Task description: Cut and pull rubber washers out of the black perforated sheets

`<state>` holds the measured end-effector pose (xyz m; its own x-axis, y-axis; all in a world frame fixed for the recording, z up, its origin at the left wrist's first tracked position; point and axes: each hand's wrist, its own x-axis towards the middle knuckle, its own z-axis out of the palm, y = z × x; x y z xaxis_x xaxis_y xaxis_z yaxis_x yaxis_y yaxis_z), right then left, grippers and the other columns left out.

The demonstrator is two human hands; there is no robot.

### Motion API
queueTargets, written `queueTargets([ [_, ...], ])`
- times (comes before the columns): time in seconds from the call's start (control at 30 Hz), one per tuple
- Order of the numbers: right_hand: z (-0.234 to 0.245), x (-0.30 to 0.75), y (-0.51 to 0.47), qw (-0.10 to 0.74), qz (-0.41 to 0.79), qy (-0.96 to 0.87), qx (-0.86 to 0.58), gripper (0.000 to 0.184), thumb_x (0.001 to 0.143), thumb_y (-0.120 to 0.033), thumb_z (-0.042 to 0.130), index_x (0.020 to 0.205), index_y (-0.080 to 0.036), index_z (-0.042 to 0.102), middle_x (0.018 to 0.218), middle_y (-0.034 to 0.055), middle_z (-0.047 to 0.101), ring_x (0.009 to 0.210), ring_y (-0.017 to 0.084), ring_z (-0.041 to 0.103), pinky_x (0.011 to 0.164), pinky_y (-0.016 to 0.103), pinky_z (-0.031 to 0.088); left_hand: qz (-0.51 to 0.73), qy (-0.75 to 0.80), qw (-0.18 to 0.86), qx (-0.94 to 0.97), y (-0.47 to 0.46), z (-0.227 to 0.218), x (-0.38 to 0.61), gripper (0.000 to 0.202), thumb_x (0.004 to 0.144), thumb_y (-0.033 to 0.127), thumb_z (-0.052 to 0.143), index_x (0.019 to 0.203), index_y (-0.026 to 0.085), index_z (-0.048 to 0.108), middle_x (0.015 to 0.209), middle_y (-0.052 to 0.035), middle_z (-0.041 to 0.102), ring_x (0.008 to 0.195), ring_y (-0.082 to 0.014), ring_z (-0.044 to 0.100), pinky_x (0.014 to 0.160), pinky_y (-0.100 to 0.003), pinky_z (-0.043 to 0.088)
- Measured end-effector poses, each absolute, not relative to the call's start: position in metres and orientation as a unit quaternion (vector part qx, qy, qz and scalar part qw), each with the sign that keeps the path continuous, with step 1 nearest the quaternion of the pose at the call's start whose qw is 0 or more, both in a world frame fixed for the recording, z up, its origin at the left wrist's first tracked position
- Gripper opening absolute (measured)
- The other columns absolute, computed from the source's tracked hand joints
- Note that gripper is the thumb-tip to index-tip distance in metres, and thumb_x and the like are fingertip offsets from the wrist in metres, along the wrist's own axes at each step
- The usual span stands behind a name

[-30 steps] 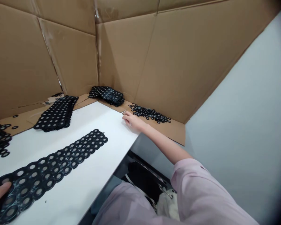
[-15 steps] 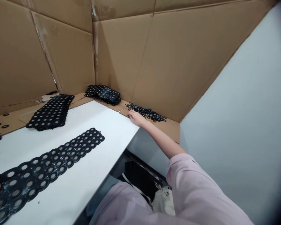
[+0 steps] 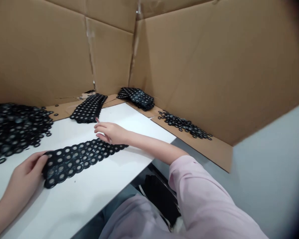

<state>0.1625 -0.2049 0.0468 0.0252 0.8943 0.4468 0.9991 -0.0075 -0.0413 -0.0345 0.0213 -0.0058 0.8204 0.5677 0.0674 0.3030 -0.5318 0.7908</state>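
My left hand (image 3: 31,169) pinches the left end of a strip of joined black rubber rings (image 3: 76,157) with pale round centres, which lies lengthwise on a white tabletop (image 3: 72,202). Above the strip's far right part hovers my right hand (image 3: 111,131), its fingers apart and no object visible in them; it hides some of the rings beneath. Just beyond its fingertips sits a stack of similar strips (image 3: 88,109).
A big heap of loose black rings (image 3: 17,124) is at the left. Another stack of strips (image 3: 137,98) rests in the corner of the cardboard walls (image 3: 189,59). Small rings (image 3: 185,124) are scattered on a cardboard ledge (image 3: 219,154) at the right.
My right hand has moved left from the small rings on the ledge to above the strip, its fingers opening. The view has swung left, bringing my left hand and the heap more into sight.
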Motion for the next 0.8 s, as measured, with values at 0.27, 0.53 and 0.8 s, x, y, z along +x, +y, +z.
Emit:
queueTargets([
  [0.27,0.018,0.149,-0.135,0.199,-0.116,-0.707,-0.668,0.018,0.088,-0.021,0.036,0.093,-0.014,0.051,0.092,0.0093,0.058,0.083,0.017,0.054,0.074,0.029,0.045,0.230,0.231,0.522,0.788,0.002,0.008,-0.025,0.028,0.075,0.040,0.049,0.091,0.018,0.057,0.093,-0.0032,0.062,0.091,-0.0191,0.054,0.081,-0.027,0.041],
  [0.53,0.006,0.155,-0.139,0.261,-0.043,-0.678,-0.685,0.015,0.087,-0.024,0.040,0.090,-0.016,0.053,0.086,0.0081,0.058,0.085,0.018,0.053,0.078,0.033,0.045,0.220,0.246,0.582,0.744,0.004,0.010,-0.026,0.026,0.076,0.037,0.050,0.090,0.017,0.059,0.091,-0.0045,0.063,0.087,-0.0179,0.055,0.078,-0.029,0.041],
  [0.8,0.011,0.156,-0.140,0.205,-0.034,-0.684,-0.699,0.019,0.089,-0.027,0.035,0.080,-0.017,0.049,0.077,0.0057,0.053,0.073,0.016,0.049,0.066,0.030,0.044,0.205,0.243,0.602,0.732,0.007,0.013,-0.025,0.028,0.074,0.035,0.050,0.091,0.016,0.063,0.082,-0.0046,0.063,0.076,-0.0171,0.054,0.068,-0.027,0.040],
])
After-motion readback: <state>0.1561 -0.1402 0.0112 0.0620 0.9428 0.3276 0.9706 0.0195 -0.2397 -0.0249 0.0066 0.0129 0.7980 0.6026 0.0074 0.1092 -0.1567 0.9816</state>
